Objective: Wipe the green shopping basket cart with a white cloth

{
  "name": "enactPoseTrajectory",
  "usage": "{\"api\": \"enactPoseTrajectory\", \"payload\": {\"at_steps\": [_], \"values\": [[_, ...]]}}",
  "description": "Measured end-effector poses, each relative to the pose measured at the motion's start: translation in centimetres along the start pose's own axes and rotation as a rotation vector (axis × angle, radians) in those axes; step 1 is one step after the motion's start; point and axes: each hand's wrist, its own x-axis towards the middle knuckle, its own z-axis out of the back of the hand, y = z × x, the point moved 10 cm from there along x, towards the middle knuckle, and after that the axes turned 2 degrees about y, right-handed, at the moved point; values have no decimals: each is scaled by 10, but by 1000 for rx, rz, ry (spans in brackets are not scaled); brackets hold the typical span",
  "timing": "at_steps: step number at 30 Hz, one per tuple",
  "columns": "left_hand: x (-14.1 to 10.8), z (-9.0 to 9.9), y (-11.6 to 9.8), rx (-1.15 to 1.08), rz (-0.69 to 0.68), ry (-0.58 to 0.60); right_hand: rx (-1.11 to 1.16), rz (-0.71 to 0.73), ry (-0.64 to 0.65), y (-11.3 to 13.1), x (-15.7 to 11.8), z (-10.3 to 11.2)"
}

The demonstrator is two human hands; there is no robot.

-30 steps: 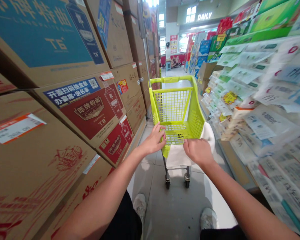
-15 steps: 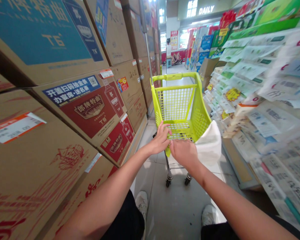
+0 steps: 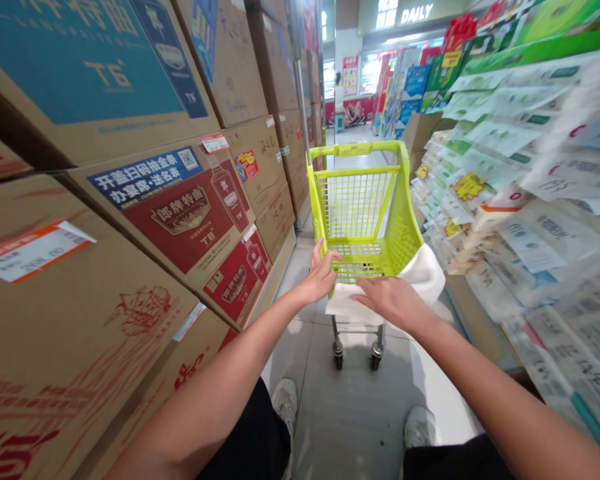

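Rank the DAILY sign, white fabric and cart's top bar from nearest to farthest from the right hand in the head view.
1. White fabric: against the right hand.
2. Cart's top bar: ahead, at the far end.
3. DAILY sign: high in the background.

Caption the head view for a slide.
Right hand on a white cloth draped on a green cart, left hand at its edge, stacked boxes alongside.

Grey tiled floor (image 3: 350,413) (shiny), lit sign (image 3: 417,13)

Boxes (image 3: 190,220) are walling you in left of the cart (image 3: 403,227), packs (image 3: 520,173) are crowding its right; you're getting open space above it.
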Motion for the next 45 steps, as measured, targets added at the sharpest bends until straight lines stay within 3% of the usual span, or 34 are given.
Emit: {"api": "enactPoseTrajectory", "payload": {"at_steps": [5,10,16,20,23,27,33,39,45], "values": [[-2,-8,-6,-67,-6,29,-31,14,5,27,21,4],[-5,6,-4,-44,-63,-30,12,-15,29,36,28,9],[-4,37,5,-131,-71,-224,26,-67,67,14,12,4],[4,45,22,-384,-4,-294,71,-96,66,-7,-7,1],[9,43,30,-560,53,-279,92,-63,25,-14,-18,8],[11,45,34,-621,100,-222,125,54,-46,-14,-23,20],[17,74,64,-613,165,-206,267,78,-157,-33,-22,31],[22,102,90,-607,199,-268,290,148,-180,-16,-9,37],[18,115,93,-469,227,-249,260,94,-192,-23,16,35]]}}
